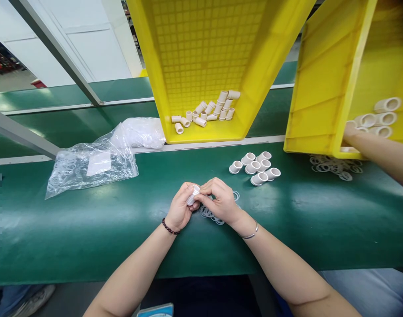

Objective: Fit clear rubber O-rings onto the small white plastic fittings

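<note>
My left hand (180,207) is closed around a short white pipe fitting (192,196) with a ribbed side, its open end tilted up. The thumb and fingers of my right hand (219,200) pinch that fitting at its upper right edge. Whether a ring lies between them I cannot make out. A loose pile of thin white rings (208,213) lies on the green tabletop, partly hidden beneath my right hand. Beyond it to the right, several white pipe fittings (253,167) stand or lean in a group.
A tilted yellow bin (204,134) at the back holds several fittings. In a second yellow bin (315,88) at right, another person's forearm (382,152) reaches among fittings; more rings (333,166) lie below. A clear plastic bag (99,160) of rings rests on the green table (89,233).
</note>
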{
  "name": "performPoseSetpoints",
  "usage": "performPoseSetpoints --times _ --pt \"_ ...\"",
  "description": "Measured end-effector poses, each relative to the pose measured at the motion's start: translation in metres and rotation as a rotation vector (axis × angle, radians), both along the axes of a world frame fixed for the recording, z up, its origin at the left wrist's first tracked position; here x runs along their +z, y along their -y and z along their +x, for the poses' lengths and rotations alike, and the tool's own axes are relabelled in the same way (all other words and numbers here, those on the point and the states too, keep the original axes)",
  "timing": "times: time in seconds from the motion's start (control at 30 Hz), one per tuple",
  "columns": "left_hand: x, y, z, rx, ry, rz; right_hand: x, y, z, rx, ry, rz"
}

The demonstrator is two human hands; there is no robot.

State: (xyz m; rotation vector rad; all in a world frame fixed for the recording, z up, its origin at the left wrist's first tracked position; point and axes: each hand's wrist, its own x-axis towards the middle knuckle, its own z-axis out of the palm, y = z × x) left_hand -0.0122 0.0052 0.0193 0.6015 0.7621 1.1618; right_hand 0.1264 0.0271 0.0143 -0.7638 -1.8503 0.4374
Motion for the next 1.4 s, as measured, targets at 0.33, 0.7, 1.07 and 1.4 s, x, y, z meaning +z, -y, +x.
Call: performPoseSetpoints --times 0.33,0.7,1.07,1.4 --pt "-0.0030 0.0037 0.0038 0.070 -0.018 0.020 -0.0011 0.0017 -0.0019 -0.066 -0.029 -0.018" --pt "0.0027 0.0053 0.0055 0.133 0.049 -0.006 -0.0035 0.0020 -0.0034 -0.086 -0.018 -0.025" --pt "-0.0032 0.0012 0.0010 0.122 0.287 -0.168 -0.0020 0.0029 -0.0024 -0.007 0.061 0.060" --pt "0.0016 -0.0002 0.0028 0.157 0.184 -0.096 -0.0015 -0.0004 -0.0017 -0.076 0.230 0.196"
